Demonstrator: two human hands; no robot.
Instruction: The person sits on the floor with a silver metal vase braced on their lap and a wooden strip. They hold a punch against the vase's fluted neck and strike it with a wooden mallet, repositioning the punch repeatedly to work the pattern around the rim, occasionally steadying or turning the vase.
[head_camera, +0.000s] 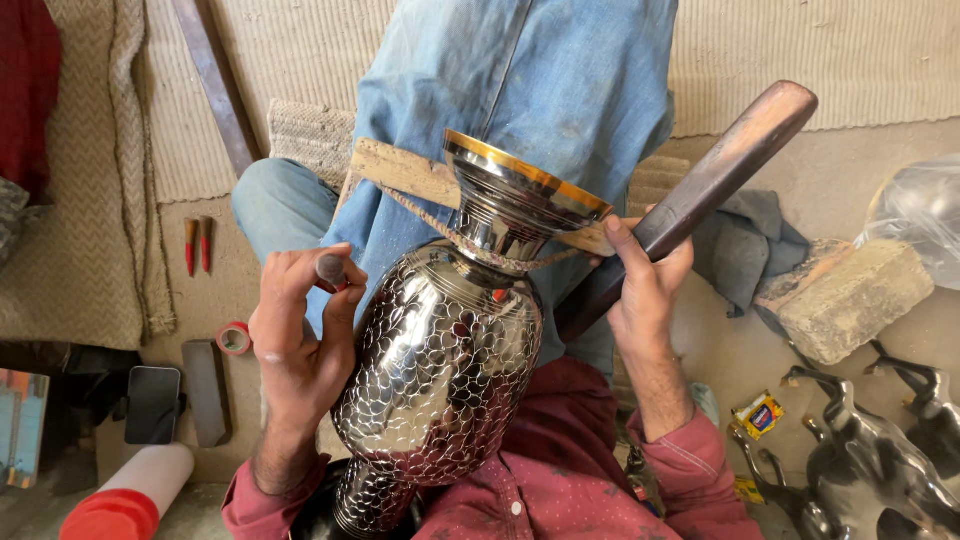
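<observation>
Phone (153, 403) lies dark on the floor, well out to the left of the left hand (300, 335), with a red tape roll (235, 338) nearer in. The left hand's grip is closed tight, fingers curled around a short punch tool (332, 270) whose tip points at the vase shoulder. Right beside that grip, the metal vase (440, 365) lies tilted across the lap, its scale-patterned belly gleaming, gold-rimmed mouth pointing away, a cord (470, 245) looped round its neck against a wooden strip (405, 172). Just past the vase neck, the right hand (645, 285) has its grip wrapped fully around a long dark wooden mallet (715, 180), angled up and away. Farther right, a stone block (850, 295) sits on the floor.
</observation>
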